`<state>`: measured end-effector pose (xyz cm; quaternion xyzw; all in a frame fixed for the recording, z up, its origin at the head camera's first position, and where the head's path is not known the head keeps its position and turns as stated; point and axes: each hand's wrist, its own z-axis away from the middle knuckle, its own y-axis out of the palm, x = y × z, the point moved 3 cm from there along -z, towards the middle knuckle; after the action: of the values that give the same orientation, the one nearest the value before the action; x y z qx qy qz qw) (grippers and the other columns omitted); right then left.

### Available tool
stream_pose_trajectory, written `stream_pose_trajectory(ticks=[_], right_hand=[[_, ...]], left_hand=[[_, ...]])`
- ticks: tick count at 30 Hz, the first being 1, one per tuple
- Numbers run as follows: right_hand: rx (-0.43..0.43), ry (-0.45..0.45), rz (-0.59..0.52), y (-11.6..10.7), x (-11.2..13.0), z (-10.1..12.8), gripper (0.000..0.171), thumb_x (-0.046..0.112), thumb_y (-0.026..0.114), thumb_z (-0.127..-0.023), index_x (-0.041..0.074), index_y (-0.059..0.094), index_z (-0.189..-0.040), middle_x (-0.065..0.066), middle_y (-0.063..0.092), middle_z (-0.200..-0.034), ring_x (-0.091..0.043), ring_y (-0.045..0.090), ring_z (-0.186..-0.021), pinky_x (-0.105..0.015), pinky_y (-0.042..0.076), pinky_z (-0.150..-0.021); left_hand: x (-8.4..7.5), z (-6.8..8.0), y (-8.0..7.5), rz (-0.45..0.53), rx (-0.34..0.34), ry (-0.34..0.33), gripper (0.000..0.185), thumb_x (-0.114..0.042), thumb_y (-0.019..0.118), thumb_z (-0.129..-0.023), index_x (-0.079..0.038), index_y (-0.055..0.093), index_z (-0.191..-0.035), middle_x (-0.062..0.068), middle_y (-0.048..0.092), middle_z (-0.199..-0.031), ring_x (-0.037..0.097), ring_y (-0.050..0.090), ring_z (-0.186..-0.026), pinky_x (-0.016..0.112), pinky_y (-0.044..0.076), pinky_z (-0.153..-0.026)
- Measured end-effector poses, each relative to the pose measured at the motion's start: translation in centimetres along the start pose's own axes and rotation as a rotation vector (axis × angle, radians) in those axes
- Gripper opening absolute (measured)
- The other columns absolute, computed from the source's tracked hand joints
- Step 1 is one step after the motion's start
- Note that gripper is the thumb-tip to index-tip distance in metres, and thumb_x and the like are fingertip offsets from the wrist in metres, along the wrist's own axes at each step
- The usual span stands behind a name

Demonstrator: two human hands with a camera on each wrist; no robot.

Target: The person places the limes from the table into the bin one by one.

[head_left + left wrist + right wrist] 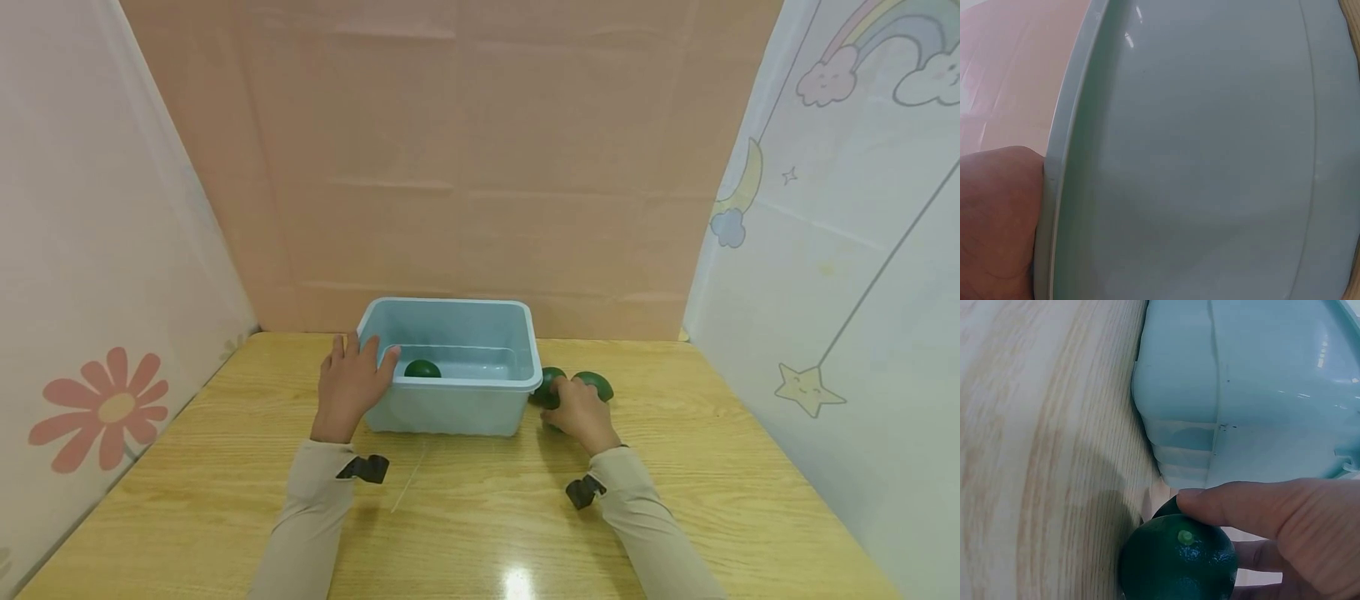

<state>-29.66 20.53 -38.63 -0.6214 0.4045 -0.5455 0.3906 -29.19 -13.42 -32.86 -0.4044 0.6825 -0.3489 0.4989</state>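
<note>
A light blue plastic bin [450,408] stands on the table with one dark green avocado [422,368] inside it. My left hand [352,385] rests at the bin's front left corner, fingers spread along the rim and thumb over the inside. In the left wrist view, the base of that hand lies against the rim beside the bin wall [1197,137]. To the right of the bin, my right hand [581,414] has its thumb and fingers around an avocado [1179,562] with a pale stem nub. Two more avocados lie just beyond it, one near the bin [550,385] and one farther right [595,383].
The wooden table [465,517] ends at a brown paper backdrop [480,167]. Printed white panels stand at both sides. A thin pale strip [408,477] lies in front of the bin.
</note>
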Motion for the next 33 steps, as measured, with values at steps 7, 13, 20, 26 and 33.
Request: stream_pose_trajectory(ticks=[7,13,20,26,33], right_hand=[[-0.002,0.000,0.000,0.10,-0.12,-0.19,0.050,0.022,0.082,-0.084,-0.001,0.062,-0.123,-0.021,0.062,-0.110,-0.042,0.062,-0.097,-0.061,0.053,-0.075],[-0.001,0.003,-0.003,0.02,-0.06,-0.25,0.049,0.021,0.083,-0.083,-0.001,0.062,-0.121,-0.020,0.062,-0.109,-0.041,0.063,-0.095,-0.060,0.053,-0.074],[0.013,0.003,-0.006,0.01,0.07,-0.12,0.048,0.021,0.083,-0.083,-0.001,0.061,-0.120,-0.020,0.062,-0.108,-0.038,0.063,-0.092,-0.058,0.054,-0.072],[0.002,0.000,-0.005,0.03,0.02,-0.21,0.047,0.020,0.082,-0.082,-0.001,0.061,-0.119,-0.020,0.062,-0.107,-0.039,0.063,-0.091,-0.059,0.053,-0.072],[0.013,0.006,-0.005,0.05,0.18,-0.07,0.047,0.020,0.081,-0.083,-0.002,0.061,-0.120,-0.019,0.062,-0.106,-0.038,0.064,-0.092,-0.058,0.054,-0.073]], left_hand=[[0.03,-0.02,-0.02,-0.003,-0.003,0.001,0.062,-0.043,0.034,-0.108,0.004,0.042,-0.148,0.038,0.020,-0.156,0.057,0.009,-0.145,0.069,0.019,-0.112],[0.04,-0.03,-0.12,-0.006,-0.009,0.004,0.062,-0.043,0.035,-0.108,0.004,0.042,-0.148,0.038,0.020,-0.155,0.057,0.009,-0.145,0.069,0.020,-0.111],[0.01,0.05,-0.17,-0.001,0.002,-0.004,0.060,-0.041,0.035,-0.108,0.004,0.042,-0.148,0.038,0.019,-0.156,0.057,0.007,-0.145,0.069,0.019,-0.112],[0.02,0.05,-0.24,-0.008,-0.013,0.005,0.060,-0.041,0.035,-0.108,0.004,0.043,-0.147,0.038,0.022,-0.155,0.057,0.010,-0.145,0.069,0.021,-0.111],[0.11,0.02,-0.15,-0.009,-0.004,0.007,0.061,-0.041,0.034,-0.108,0.004,0.042,-0.148,0.038,0.020,-0.156,0.057,0.010,-0.145,0.069,0.021,-0.111]])
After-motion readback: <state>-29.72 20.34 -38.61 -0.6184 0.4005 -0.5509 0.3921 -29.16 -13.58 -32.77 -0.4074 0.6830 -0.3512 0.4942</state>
